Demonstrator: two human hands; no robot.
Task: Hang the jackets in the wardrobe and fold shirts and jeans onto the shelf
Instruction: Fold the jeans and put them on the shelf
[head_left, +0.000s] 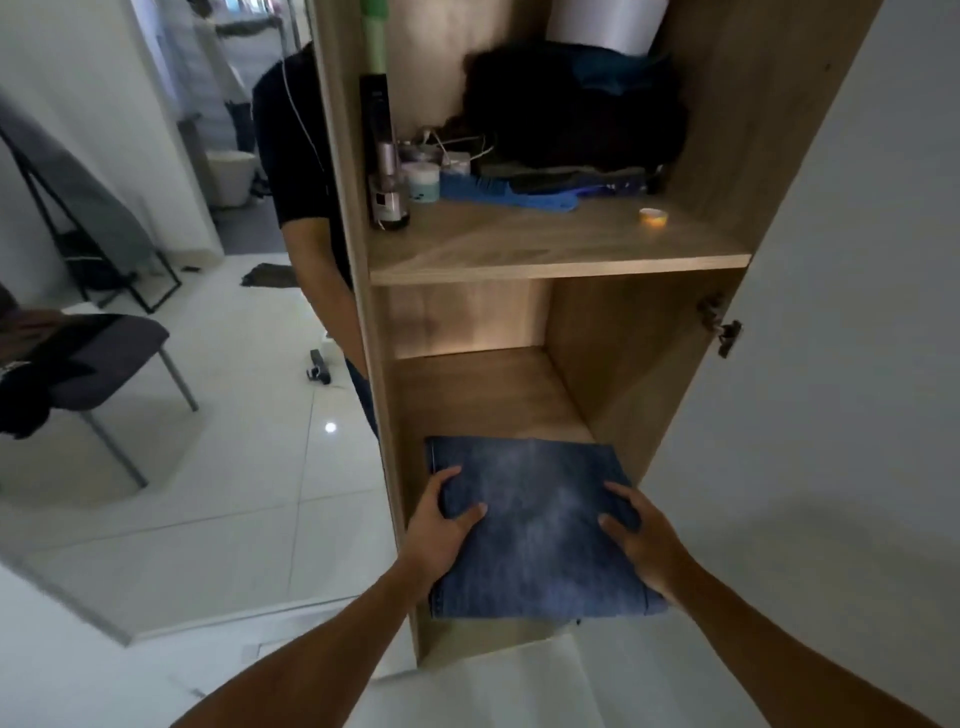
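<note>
Hands grip folded jeans on the lower shelf: left hand, right hand, arms outstretched.

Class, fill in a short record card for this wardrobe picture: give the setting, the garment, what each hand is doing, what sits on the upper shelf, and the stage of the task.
Setting: open wooden wardrobe with two compartments in view
Garment: folded jeans lying on the lower shelf
Left hand: fingers curled over the jeans' left edge
Right hand: gripping the jeans' right edge
Upper shelf: blue comb, bottle, small jar, dark clothes pile
Stage: jeans folded and on the shelf, hands not yet released
</note>
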